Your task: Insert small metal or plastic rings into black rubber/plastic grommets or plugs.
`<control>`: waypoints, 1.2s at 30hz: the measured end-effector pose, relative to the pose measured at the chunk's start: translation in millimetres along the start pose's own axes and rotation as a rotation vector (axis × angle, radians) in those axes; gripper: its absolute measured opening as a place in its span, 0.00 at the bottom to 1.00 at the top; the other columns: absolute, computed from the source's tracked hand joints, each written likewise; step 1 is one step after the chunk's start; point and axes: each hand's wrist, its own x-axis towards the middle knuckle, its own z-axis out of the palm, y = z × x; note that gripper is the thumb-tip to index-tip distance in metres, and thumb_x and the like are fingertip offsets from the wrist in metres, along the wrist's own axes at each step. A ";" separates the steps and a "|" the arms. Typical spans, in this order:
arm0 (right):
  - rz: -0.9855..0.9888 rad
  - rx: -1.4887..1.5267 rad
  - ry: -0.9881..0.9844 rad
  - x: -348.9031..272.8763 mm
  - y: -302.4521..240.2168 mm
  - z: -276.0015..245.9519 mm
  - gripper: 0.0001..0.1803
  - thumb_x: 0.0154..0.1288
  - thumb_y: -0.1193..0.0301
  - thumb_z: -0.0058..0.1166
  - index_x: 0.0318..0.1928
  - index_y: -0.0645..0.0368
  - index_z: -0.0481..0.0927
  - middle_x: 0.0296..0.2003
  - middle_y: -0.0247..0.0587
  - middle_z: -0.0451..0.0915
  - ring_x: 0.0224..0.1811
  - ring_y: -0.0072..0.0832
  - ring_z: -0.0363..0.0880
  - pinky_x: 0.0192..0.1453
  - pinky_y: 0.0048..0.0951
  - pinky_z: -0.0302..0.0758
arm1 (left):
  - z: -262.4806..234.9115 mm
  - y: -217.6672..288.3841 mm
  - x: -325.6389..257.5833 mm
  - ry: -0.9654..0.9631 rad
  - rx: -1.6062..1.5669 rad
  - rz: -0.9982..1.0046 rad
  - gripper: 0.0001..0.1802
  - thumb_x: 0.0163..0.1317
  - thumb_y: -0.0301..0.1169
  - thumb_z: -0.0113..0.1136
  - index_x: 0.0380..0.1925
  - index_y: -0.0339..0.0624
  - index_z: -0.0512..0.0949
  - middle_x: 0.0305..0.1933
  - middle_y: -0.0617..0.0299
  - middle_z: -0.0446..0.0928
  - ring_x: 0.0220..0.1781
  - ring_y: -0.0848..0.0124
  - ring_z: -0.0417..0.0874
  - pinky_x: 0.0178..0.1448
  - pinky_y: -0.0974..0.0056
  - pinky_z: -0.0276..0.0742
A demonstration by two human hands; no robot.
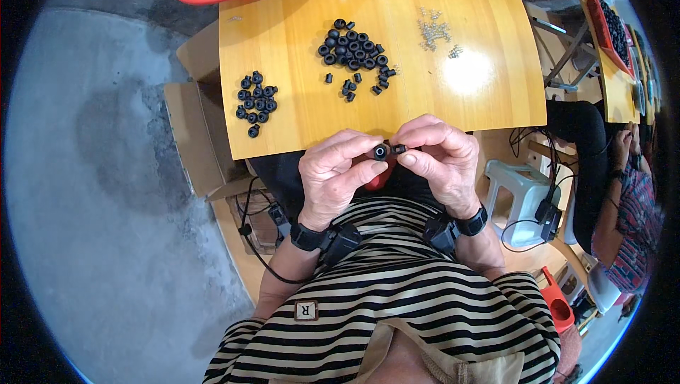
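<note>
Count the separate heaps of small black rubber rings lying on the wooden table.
2: a smaller heap of black rubber rings near the table's left edge, a larger heap at centre. Strays lie nearby.

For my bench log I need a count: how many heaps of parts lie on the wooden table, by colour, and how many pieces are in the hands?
Black heaps: 2, left heap, middle heap
Silver heap: 1
Held black pieces: 2, ring in left hand, small piece in right hand
Total: 5

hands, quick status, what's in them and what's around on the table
Left hand pinching black ring. Right hand pinching small black plug beside it. Loose black parts beyond on wooden table; nothing between.
</note>
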 end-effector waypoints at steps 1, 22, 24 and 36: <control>0.003 -0.012 -0.001 -0.9 -0.8 0.7 0.09 0.58 0.82 0.66 0.41 0.65 0.84 0.40 0.47 0.84 0.42 0.30 0.83 0.48 0.29 0.79 | 0.0 1.7 0.1 -0.006 0.023 -0.011 0.19 0.51 0.12 0.69 0.46 0.32 0.83 0.39 0.55 0.82 0.37 0.71 0.82 0.41 0.71 0.79; -0.107 -0.281 0.009 1.4 -3.1 2.1 0.09 0.55 0.80 0.69 0.38 0.63 0.85 0.36 0.46 0.87 0.37 0.31 0.87 0.43 0.28 0.82 | 0.6 -1.4 1.8 -0.016 0.154 0.093 0.18 0.52 0.15 0.70 0.45 0.33 0.83 0.37 0.57 0.82 0.30 0.75 0.81 0.33 0.73 0.77; -0.111 -0.302 0.002 2.3 -3.0 2.5 0.09 0.55 0.80 0.69 0.37 0.62 0.85 0.36 0.46 0.87 0.38 0.32 0.87 0.44 0.29 0.82 | 0.3 -1.4 2.9 -0.015 0.210 0.116 0.19 0.51 0.16 0.70 0.45 0.34 0.84 0.37 0.57 0.82 0.30 0.75 0.81 0.33 0.73 0.77; -0.118 -0.375 -0.059 4.9 -1.8 -1.6 0.10 0.54 0.80 0.69 0.38 0.63 0.85 0.34 0.43 0.84 0.34 0.29 0.82 0.38 0.25 0.78 | -0.9 7.2 4.7 -0.014 0.417 0.127 0.18 0.50 0.18 0.72 0.44 0.35 0.84 0.35 0.58 0.81 0.32 0.72 0.82 0.35 0.70 0.77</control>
